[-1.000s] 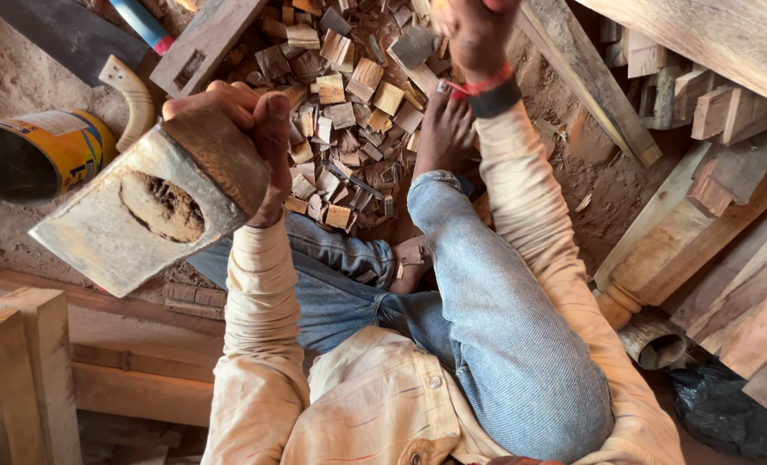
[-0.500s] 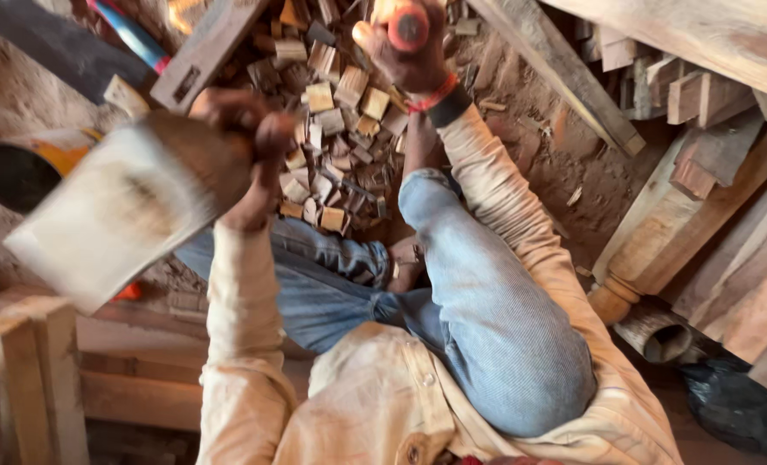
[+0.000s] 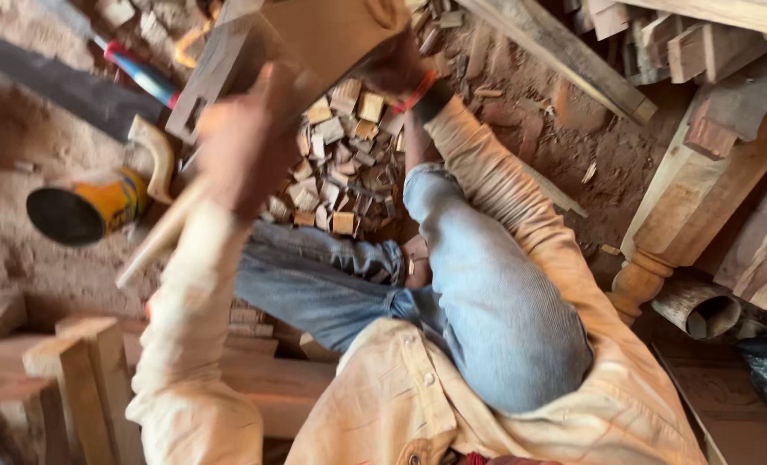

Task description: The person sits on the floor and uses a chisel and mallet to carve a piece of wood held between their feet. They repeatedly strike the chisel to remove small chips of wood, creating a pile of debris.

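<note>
I sit on the ground with my knees bent, in blue jeans and a pale shirt. My left hand (image 3: 241, 146), blurred by motion, is closed on a flat wooden board (image 3: 332, 34) that slants from lower left up to the top centre. My right hand (image 3: 390, 67), with a red band at the wrist, lies in shadow against the board's far end. Its grip is too blurred to read. Below the board, between my legs, lies a pile of small wood blocks (image 3: 340, 155).
A yellow tin can (image 3: 90, 207) lies on its side at the left, beside a saw with a wooden handle (image 3: 155, 155). Planks and a turned wooden leg (image 3: 659, 232) fill the right. Cut timber pieces (image 3: 73, 379) stand at the lower left.
My left hand has swung the board from the left side up and to the right, over the block pile. My right hand now meets its far end.
</note>
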